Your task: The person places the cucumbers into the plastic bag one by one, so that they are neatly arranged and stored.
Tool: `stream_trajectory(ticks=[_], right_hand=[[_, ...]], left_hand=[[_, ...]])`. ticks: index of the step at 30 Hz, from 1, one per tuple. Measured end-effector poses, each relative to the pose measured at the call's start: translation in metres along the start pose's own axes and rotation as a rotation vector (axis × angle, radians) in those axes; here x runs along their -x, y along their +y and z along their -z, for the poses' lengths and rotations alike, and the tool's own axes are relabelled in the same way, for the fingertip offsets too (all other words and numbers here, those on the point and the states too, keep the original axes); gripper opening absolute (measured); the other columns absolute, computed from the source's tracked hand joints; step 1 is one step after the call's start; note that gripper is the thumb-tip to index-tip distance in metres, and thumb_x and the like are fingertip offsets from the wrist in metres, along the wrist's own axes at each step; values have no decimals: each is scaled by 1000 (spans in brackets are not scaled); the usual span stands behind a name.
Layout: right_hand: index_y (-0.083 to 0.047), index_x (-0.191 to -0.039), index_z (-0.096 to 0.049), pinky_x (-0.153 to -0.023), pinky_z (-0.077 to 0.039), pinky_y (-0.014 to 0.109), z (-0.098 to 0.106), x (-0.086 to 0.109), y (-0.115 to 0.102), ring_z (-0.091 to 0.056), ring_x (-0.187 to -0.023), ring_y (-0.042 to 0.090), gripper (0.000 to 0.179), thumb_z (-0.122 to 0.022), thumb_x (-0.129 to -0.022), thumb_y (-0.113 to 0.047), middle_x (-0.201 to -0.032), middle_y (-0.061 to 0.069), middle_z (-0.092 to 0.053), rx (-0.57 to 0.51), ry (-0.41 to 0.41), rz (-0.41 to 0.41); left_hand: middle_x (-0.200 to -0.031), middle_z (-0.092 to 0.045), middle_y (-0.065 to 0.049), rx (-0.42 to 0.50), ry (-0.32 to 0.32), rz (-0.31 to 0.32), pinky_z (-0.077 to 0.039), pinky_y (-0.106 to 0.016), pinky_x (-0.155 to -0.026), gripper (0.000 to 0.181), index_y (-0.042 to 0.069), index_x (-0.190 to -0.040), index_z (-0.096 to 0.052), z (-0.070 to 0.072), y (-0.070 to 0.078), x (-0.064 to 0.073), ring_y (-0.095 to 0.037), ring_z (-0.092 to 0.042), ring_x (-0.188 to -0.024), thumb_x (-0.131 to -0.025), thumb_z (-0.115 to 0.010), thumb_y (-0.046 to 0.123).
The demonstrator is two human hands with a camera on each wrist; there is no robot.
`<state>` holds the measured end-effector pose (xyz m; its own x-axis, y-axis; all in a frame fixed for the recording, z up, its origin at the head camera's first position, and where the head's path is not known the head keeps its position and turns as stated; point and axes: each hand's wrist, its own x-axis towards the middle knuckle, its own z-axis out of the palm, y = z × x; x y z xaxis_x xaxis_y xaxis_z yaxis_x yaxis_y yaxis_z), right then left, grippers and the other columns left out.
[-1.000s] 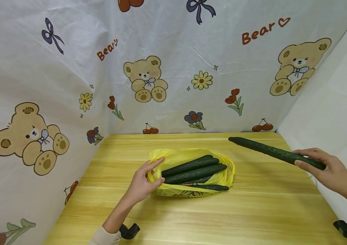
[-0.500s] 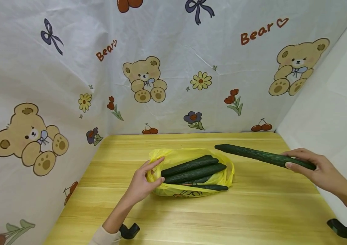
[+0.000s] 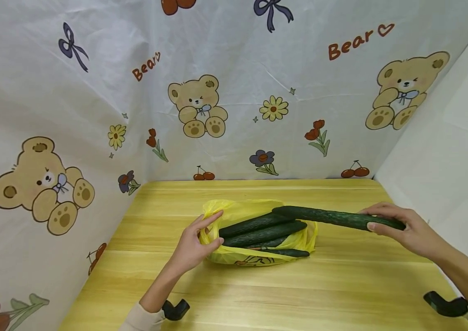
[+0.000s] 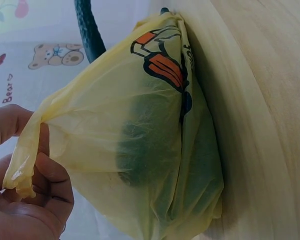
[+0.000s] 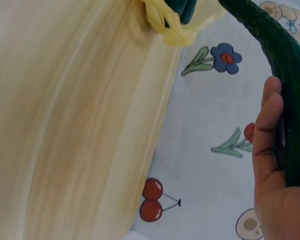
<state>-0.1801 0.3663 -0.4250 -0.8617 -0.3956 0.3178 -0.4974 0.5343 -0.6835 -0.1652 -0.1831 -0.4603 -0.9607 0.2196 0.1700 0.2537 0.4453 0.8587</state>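
Observation:
A yellow plastic bag (image 3: 254, 258) lies on the table with its mouth facing up, and several dark green cucumbers (image 3: 264, 233) show inside it. My left hand (image 3: 194, 243) grips the bag's left edge; in the left wrist view, the fingers (image 4: 55, 185) curl round a gathered strip of the plastic. On the right, my right hand (image 3: 403, 227) holds another cucumber (image 3: 329, 217) by its near end, above the table. That cucumber's far tip reaches over the bag's right side, level with the cucumbers in it; whether it touches them I cannot tell.
The wooden table (image 3: 341, 285) runs back to a white cloth (image 3: 238, 55) printed with bears and flowers. Another white wall (image 3: 457, 151) stands along the right side. Black straps (image 3: 446, 304) sit at both wrists.
My right hand has moved left with the cucumber, bringing its tip from well right of the bag to over the bag's mouth. The left hand keeps its hold on the bag.

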Motion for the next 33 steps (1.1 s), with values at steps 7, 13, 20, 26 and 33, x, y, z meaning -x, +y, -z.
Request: stream_trajectory(ticks=[7,13,20,26,33], right_hand=[[-9,-131,-75,-85,-51,19,-25,-19,-12,-59,-116,0,37,-69,-98,5,-128,-6,-70,-68,-28,28],[-9,-132,-75,-84,-55,24,-47,-40,-19,-62,-114,3,34,-68,-101,2,-127,-4,-71,-132,-101,84],[-10,-132,-74,-79,-61,30,-66,-64,-22,-66,-106,13,32,-64,-104,0,-127,8,-70,-211,-185,128],[-9,-134,-73,-80,-60,30,-82,-81,-21,-68,-98,14,32,-63,-105,-2,-127,13,-70,-241,-227,133],[-8,-133,-74,-80,-57,31,-99,-102,-24,-64,-101,12,29,-63,-106,-5,-127,14,-71,-269,-264,126]], left_hand=[[-130,-72,-7,-14,1,-28,-46,-68,-115,68,43,-155,-56,1,0,-2,-47,-15,-168,-96,-83,22],[-94,-65,-9,-10,-14,-24,-51,-32,-68,67,41,-157,-56,3,4,-2,-41,-15,-169,-97,-82,24],[-90,-62,-11,-9,-11,-18,-46,-25,-66,67,39,-156,-57,3,4,-4,-41,-15,-169,-96,-82,22],[-85,-50,-4,-20,-14,-29,-46,-25,-68,67,34,-157,-57,2,4,-5,-43,-16,-168,-97,-82,23],[-85,-54,-3,-18,-6,-24,-53,-41,-90,67,39,-157,-57,2,4,-4,-43,-16,-169,-96,-82,23]])
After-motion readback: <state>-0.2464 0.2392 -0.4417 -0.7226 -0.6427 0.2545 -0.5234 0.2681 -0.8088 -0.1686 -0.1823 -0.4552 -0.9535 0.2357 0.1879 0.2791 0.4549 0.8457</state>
